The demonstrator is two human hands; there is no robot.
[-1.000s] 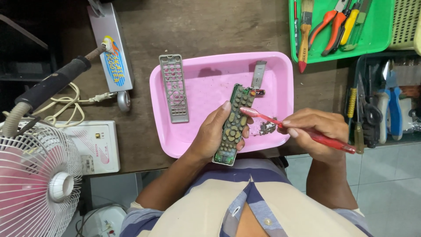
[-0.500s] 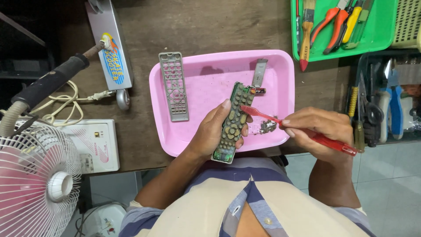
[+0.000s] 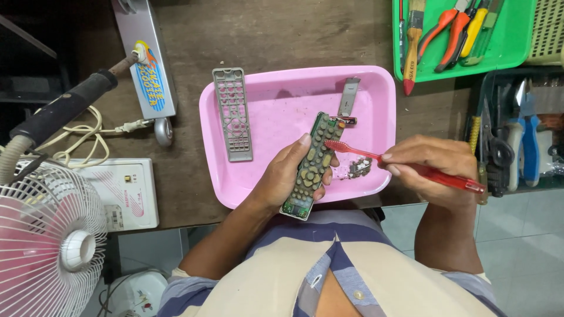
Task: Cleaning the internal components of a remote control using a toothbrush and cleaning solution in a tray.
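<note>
My left hand (image 3: 286, 177) grips an opened remote control (image 3: 312, 166), its rubber keypad and green board facing up, over the near edge of a pink tray (image 3: 276, 105). My right hand (image 3: 432, 161) holds a red toothbrush (image 3: 405, 166) whose bristles rest on the remote's upper right side. A grey remote front cover (image 3: 233, 113) lies across the tray's left rim. A grey battery cover (image 3: 349, 95) lies in the tray's far right part, and a small clump of dirt and parts (image 3: 359, 168) sits near the brush.
A green tray (image 3: 517, 50) with pliers, screwdrivers and a paintbrush stands at the back right. More tools lie in a dark bin (image 3: 511, 141) on the right. On the left are a fan (image 3: 47, 240), a white box (image 3: 126, 191), a soldering iron (image 3: 61, 108) and a toy scooter (image 3: 147, 64).
The toothbrush head has shifted slightly along the remote's upper part. Both hands stay in nearly the same place.
</note>
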